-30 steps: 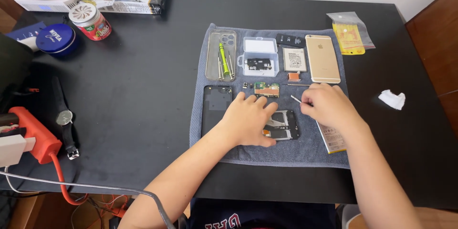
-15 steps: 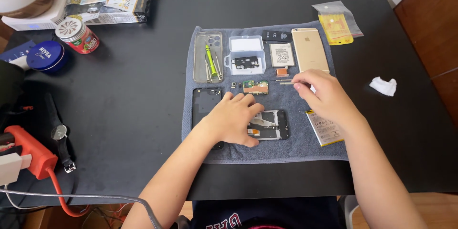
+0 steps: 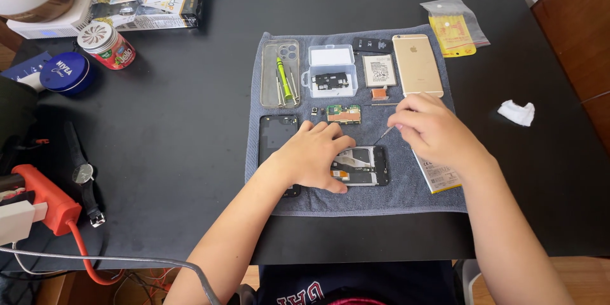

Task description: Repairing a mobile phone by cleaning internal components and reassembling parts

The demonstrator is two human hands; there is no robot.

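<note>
- Head view: I see the black table (image 3: 190,121), biggest thing in frame, with a grey towel (image 3: 406,197) spread at its middle.
- I have both hands over the towel's front half.
- Left hand (image 3: 314,155) lies flat, palm down, pressing on the opened phone chassis (image 3: 365,166); fingers spread, not curled around anything.
- Right hand (image 3: 435,130) is pinched shut on a thin metal tool (image 3: 383,135); its tip points down-left, just above the chassis's upper right edge. Can't tell if it touches.
- Black phone back panel (image 3: 277,133) lies just left of my left hand, partly under the wrist.
- Gold phone (image 3: 417,63) sits face down at the towel's far right; flat battery (image 3: 379,70) just left of it.
- Clear phone case (image 3: 280,73) at far left holds a green screwdriver (image 3: 284,79).
- Clear plastic parts box (image 3: 329,71) sits between case and battery.
- Small green circuit board (image 3: 344,114) lies just beyond my left fingertips.
- Off the towel: yellow packet in a bag (image 3: 452,28) far right, crumpled white tissue (image 3: 516,113) right, wristwatch (image 3: 82,175) left, blue tin (image 3: 65,72) and red can (image 3: 105,44) far left.
</note>
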